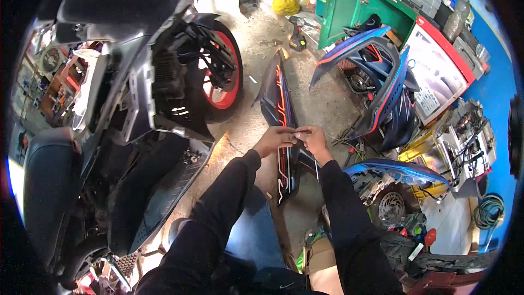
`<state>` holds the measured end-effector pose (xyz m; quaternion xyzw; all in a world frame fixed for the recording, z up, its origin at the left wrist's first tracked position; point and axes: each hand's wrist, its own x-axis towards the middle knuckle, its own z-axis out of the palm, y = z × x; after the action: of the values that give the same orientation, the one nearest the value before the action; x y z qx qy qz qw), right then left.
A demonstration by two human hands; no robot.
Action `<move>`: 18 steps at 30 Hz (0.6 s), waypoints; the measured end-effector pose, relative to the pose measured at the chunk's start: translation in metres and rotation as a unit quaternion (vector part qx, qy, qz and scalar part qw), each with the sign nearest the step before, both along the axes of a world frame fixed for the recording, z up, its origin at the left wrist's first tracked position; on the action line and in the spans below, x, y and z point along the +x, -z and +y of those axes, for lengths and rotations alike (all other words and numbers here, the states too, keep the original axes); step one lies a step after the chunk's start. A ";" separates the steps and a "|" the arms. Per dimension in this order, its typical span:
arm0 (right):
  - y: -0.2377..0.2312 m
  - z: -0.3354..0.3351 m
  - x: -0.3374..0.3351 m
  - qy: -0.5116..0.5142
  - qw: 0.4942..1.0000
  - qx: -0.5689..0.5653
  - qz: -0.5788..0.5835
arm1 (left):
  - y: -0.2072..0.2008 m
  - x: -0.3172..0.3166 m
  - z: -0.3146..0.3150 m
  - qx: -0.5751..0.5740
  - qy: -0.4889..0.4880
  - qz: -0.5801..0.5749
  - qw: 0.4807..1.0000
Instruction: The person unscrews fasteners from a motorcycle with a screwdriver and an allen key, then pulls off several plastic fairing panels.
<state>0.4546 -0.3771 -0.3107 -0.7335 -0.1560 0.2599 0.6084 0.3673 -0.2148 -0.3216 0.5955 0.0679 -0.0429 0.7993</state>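
My left hand (pixel 274 141) and my right hand (pixel 315 143) meet at the fingertips in the middle of the view. Both are closed in a pinch, and whatever sits between the fingers is too small to make out. A thin, light rod (pixel 317 172) shows just below my right hand; whether that hand grips it I cannot tell. Beneath my hands, a long dark body panel (pixel 270 110) with orange and white stripes lies lengthwise, partly covered by them.
At left stands a black scooter (pixel 109 5) with a red-rimmed front wheel (pixel 233 71). Blue and black fairings (pixel 382 98) sit at right, near a green cabinet (pixel 341 13). A cordless drill (pixel 297 38) rests on the floor beyond the panel. A wheel (pixel 391 207) lies at lower right.
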 end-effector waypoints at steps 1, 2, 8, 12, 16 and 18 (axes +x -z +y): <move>-0.007 0.008 -0.008 -0.023 0.999 -0.010 -0.027 | -0.007 -0.013 0.007 0.002 -0.002 -0.004 1.000; -0.015 0.019 -0.013 -0.026 0.998 0.035 -0.035 | -0.017 -0.021 0.017 0.007 -0.016 -0.042 0.999; -0.038 0.076 -0.062 -0.123 0.974 0.051 -0.184 | -0.048 -0.097 0.053 0.073 -0.133 -0.075 0.986; -0.079 0.109 -0.127 -0.203 0.964 0.031 -0.170 | -0.052 -0.167 0.084 0.139 -0.196 -0.121 0.963; -0.084 0.135 -0.168 -0.256 0.932 0.059 -0.250 | -0.053 -0.223 0.100 0.081 -0.235 -0.144 0.958; -0.076 0.140 -0.171 -0.293 0.915 0.062 -0.272 | -0.066 -0.243 0.090 0.108 -0.226 -0.127 0.960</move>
<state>0.2837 -0.2369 -0.2349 -0.6582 -0.5391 0.2073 0.4828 0.1240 -0.1246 -0.2554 0.6476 0.1031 0.2228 0.7213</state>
